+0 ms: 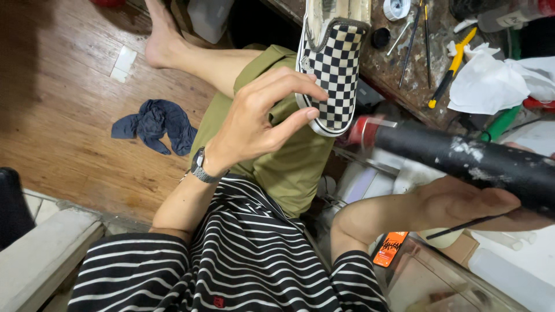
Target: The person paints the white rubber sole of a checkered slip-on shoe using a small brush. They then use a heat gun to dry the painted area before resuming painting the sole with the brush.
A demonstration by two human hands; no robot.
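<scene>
Head view: left hand (pixel 254 124) on checkered shoe (pixel 334 69)

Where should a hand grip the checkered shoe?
Grip the shoe across its toe sidewalls, coming from the near left as the left hand does. The toe points toward the wearer, and its firm white sole rim gives fingers purchase.

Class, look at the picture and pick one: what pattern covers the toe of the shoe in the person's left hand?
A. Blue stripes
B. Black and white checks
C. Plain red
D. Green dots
B. The slip-on shoe held by the left hand has a toe covered in black and white squares; the right hand holds a dark cylindrical tool pointed toward it.
</scene>
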